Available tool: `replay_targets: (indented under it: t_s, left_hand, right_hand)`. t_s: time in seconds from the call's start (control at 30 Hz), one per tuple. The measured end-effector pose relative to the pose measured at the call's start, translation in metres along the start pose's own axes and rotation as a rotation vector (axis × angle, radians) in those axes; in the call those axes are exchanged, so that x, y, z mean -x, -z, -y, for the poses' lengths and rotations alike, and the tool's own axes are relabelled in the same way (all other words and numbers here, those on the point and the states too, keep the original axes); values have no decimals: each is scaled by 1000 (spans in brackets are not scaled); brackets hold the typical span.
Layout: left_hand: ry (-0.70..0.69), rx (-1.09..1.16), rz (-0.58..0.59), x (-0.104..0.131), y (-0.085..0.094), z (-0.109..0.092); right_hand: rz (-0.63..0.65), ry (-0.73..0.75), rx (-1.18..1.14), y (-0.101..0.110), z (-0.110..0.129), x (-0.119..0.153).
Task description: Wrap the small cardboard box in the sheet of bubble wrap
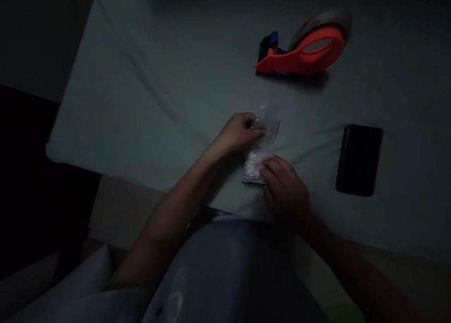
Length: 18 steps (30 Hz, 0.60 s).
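Note:
A small bundle of clear bubble wrap (254, 165) lies on the pale tablecloth close to the table's near edge. My left hand (239, 131) grips its upper left side, thumb across the top and fingers curled at the edge. On the lower right part rest the fingertips of my right hand (283, 187), held close together and pressing on the wrap. Whatever may be inside the bubble wrap cannot be made out in the dim light.
An orange and blue tape dispenser (303, 55) with a roll of tape lies beyond my hands. To the right is a black phone-like slab (360, 161). The pale cloth (116, 102) covers the table, with its left edge in view.

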<state>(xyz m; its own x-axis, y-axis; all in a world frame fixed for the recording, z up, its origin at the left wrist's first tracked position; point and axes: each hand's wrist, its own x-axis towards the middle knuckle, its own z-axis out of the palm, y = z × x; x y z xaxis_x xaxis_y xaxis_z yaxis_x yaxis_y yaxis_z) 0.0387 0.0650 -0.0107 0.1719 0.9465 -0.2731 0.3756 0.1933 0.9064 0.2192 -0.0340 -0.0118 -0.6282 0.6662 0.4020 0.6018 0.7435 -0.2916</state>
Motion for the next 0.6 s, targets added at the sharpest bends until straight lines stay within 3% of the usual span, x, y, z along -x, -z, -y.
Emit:
replay_targets:
  t_s: [0.1,0.23,0.37,0.43,0.6]
  left_hand:
    - [-18,288,15,2,-5,3]
    - [96,549,-21,8,-13,8]
    - [177,634,-68,8,-17,9]
    - [203,660,-87,7,-18,10]
    - [241,655,-134,7,-20,10]
  right_hand:
    - [29,-24,-32,4,-4,-4]
    - [3,-87,-112,7,-16,-20]
    - [-102,-202,-167,-1,-28,-37]
    - [-137,-174,-161,-6,-30,-39]
    - [-56,-74,-85,-16,-23,-21]
